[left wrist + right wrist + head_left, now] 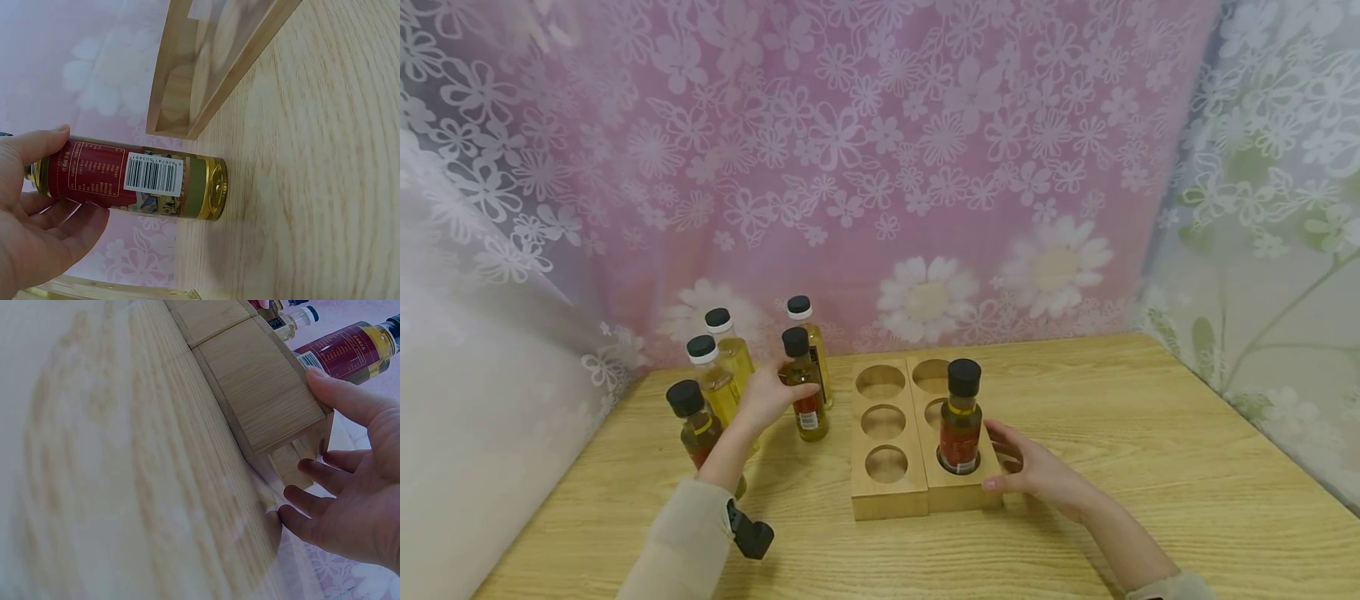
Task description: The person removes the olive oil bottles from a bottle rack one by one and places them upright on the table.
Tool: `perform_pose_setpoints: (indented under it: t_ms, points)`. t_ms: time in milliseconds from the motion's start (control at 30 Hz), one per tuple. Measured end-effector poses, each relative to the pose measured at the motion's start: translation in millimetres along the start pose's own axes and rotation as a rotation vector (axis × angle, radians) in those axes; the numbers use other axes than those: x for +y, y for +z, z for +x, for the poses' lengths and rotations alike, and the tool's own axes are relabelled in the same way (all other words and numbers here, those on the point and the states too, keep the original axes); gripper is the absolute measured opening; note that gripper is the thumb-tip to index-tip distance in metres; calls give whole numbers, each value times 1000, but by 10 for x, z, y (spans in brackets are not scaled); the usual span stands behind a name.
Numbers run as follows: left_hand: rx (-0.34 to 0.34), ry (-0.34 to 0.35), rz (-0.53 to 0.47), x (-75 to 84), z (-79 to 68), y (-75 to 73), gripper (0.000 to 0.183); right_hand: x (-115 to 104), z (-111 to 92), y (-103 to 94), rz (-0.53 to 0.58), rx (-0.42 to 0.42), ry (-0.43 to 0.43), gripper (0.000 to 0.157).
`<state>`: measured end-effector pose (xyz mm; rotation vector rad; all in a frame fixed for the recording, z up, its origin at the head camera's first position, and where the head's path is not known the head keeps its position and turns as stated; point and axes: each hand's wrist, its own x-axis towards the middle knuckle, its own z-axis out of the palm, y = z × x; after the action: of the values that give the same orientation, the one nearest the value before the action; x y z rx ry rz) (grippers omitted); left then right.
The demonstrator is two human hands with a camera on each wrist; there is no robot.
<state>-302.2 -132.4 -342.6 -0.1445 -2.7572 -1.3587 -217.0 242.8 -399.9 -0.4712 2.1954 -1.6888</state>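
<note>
My left hand (775, 396) grips the neck and upper body of an oil bottle (150, 178) with a black cap and a red label. That bottle stands roughly upright, left of a two-part wooden bottle rack (891, 502); whether its base touches the table I cannot tell. My right hand (1045, 475) rests at the rack's front right corner, thumb against the front edge and loosely spread fingers along the side. Another red-labelled oil bottle (961, 429) sits in the front right hole, close to this hand.
Left of the rack stand a black-capped bottle (687, 400), two pale oil bottles with white collars (703, 352) (721, 323), and a slim bottle (801, 310) behind the gripped one. The rack's left row (859, 433) has unfilled round holes. A floral curtain (880, 167) hangs behind the table.
</note>
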Motion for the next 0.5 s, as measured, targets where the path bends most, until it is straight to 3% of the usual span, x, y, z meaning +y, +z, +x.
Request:
perform_pose_setpoints:
  t_ms: [300,500]
  points:
    - [-7,-32,-25,-12,12,20,58,21,7,-20,-17,0,-15,93]
    - [25,-28,-48,-5,-30,12,58,32,11,-19,-10,-11,-16,93]
